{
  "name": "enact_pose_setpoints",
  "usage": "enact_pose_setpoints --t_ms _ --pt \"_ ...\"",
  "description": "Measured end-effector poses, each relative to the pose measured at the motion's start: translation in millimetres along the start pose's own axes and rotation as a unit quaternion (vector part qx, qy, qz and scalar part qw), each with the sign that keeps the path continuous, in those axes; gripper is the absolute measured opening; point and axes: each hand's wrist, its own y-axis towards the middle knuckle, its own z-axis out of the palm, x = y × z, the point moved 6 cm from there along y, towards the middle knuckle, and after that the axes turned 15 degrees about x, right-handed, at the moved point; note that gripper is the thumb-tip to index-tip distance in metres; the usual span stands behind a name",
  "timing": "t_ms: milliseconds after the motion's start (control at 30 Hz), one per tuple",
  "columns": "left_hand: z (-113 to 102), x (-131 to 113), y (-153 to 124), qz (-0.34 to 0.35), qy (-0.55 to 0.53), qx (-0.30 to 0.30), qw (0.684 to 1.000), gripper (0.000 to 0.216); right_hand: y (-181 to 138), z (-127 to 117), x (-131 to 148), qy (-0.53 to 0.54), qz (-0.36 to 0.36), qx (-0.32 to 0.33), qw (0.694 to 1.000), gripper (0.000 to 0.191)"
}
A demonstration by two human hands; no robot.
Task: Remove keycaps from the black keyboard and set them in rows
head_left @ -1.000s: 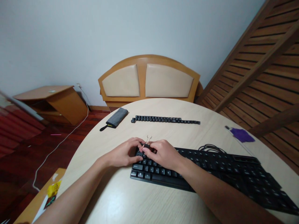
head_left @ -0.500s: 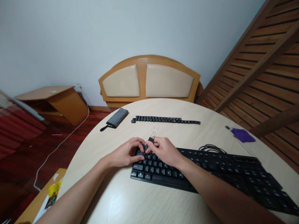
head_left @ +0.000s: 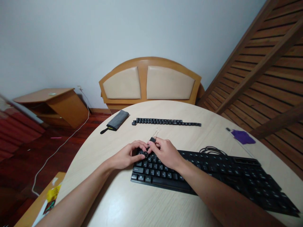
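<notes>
- One keycap point(head_left: 145, 154), black, squarish and hard-edged, is pinched between the thumb and fingers of the left hand point(head_left: 125, 156), over the left end of the keyboard point(head_left: 208, 165).
- The right hand point(head_left: 167, 154) grips the puller point(head_left: 153, 139), a dark block with thin bent wires at its far end; whether its near end touches the keycap, I cannot tell.
- The keyboard is long, low black plastic, with a coiled cable point(head_left: 213, 150) behind it.
- Beyond the hands, a row of caps point(head_left: 161, 121) lines the pale, wood-grained, rounded table point(head_left: 142, 205).
- At left lies a flat grey pouch point(head_left: 118, 120) with a dark loop; at right, a soft purple cloth point(head_left: 243, 136).
</notes>
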Motion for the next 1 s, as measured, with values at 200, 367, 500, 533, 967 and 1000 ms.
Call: enact_pose_setpoints --t_ms 200,367,500,533,967,1000 --pt "-2 15 0 -0.030 -0.082 -0.057 0.995 0.024 3 0 -12 0.084 0.012 -0.020 0.996 0.030" --pt "-5 21 1 -0.013 -0.134 -0.115 0.984 0.030 5 -2 -17 0.075 0.019 -0.038 0.996 0.033" --pt "-5 20 1 -0.009 -0.111 -0.123 0.986 0.023 5 -3 -17 0.085 0.018 -0.042 0.995 0.032" --pt "-6 18 1 -0.008 -0.090 -0.125 0.988 0.021 5 -3 -17 0.091 0.017 -0.043 0.995 0.032" --pt "-6 -8 -2 0.023 0.210 -0.114 0.971 0.022 6 -3 -18 0.095 0.006 -0.045 0.994 0.031" --pt "-6 -8 -3 0.021 0.219 -0.112 0.969 0.022 6 -3 -18 0.092 0.006 -0.045 0.995 0.030"
